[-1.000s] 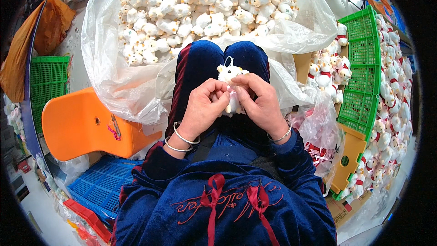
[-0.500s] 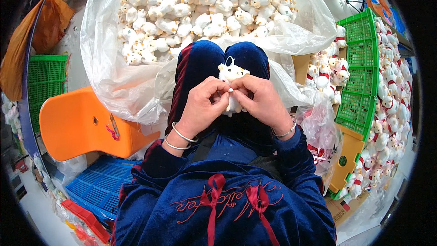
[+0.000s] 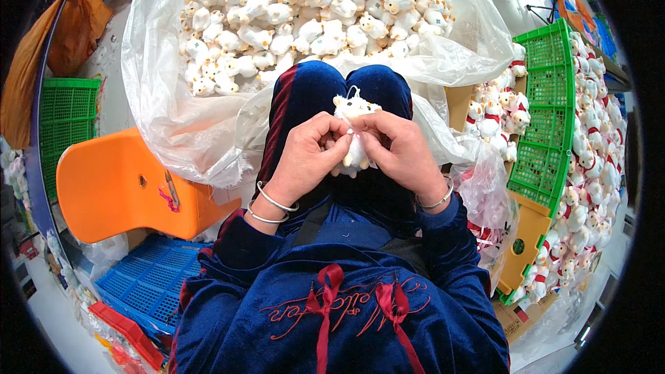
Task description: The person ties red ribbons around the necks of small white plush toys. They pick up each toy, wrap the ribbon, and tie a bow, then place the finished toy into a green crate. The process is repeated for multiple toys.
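Observation:
A small white plush toy (image 3: 355, 156) with tan ears and a white hanging loop rests upright at my knees, its head away from me. My left hand (image 3: 309, 151) grips it from the left, thumb and forefinger pinched together at its neck. From the right, my right hand (image 3: 400, 152) closes on the same spot, its fingertips nearly meeting the left ones. Something tiny and pale shows between the fingertips, too small to name. The fingers cover most of the neck and part of the body.
Beyond my knees, a large clear plastic bag (image 3: 156, 97) holds a heap of white plush toys (image 3: 305, 14). An orange chair (image 3: 104, 187) with a small tool on it stands left. At right are a green crate (image 3: 544, 118), toys with red neck ribbons (image 3: 589, 159) and a bag of ribbons (image 3: 485, 197).
My fingers have shifted slightly at the toy's neck, and the right fingers now cover more of it. A bit of red visible there before is now hidden. The toy stays at my knees.

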`<state>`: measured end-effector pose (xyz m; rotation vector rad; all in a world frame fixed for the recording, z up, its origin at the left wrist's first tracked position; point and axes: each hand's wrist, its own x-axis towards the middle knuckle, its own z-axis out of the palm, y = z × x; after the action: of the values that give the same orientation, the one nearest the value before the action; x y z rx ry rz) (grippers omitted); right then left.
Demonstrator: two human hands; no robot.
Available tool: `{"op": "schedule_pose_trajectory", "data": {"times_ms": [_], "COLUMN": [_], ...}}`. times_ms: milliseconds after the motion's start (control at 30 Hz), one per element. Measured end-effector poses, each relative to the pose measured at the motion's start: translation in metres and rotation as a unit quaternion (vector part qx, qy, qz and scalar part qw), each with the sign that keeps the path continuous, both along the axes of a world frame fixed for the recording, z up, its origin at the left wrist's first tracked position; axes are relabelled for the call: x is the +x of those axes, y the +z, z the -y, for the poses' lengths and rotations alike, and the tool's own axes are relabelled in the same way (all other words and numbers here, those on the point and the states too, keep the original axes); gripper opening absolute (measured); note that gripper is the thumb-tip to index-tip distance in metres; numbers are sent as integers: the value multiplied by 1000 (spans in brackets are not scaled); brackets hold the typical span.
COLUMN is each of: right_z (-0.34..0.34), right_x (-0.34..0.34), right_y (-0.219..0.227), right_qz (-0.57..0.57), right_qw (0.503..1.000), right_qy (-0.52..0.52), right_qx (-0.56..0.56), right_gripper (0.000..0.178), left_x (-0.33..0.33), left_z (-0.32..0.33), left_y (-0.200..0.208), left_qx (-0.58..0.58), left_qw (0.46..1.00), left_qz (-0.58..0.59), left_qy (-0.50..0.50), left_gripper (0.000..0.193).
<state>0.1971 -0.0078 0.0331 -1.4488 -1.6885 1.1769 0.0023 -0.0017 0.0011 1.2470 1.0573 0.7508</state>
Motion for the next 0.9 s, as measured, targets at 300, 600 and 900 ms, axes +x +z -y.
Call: {"op": "schedule_pose_trajectory", "data": {"times_ms": [300, 600, 900], "right_z": [-11, -18, -13], "right_x": [-5, 0, -8], "right_y": [0, 6, 9], "right_qz": [67, 124, 86], "right_qw": [995, 988, 995], "right_qy": [54, 82, 36], "right_qx": [42, 37, 28], "right_gripper": [18, 15, 10], "left_x": [-5, -5, 11], "left_z": [-1, -2, 2], "left_y": [0, -1, -3], "left_qx": [13, -32, 133], "left_qw": [1000, 999, 980], "left_qz": [13, 36, -125], "left_qy": [-22, -12, 78], "left_gripper": [6, 7, 13]}}
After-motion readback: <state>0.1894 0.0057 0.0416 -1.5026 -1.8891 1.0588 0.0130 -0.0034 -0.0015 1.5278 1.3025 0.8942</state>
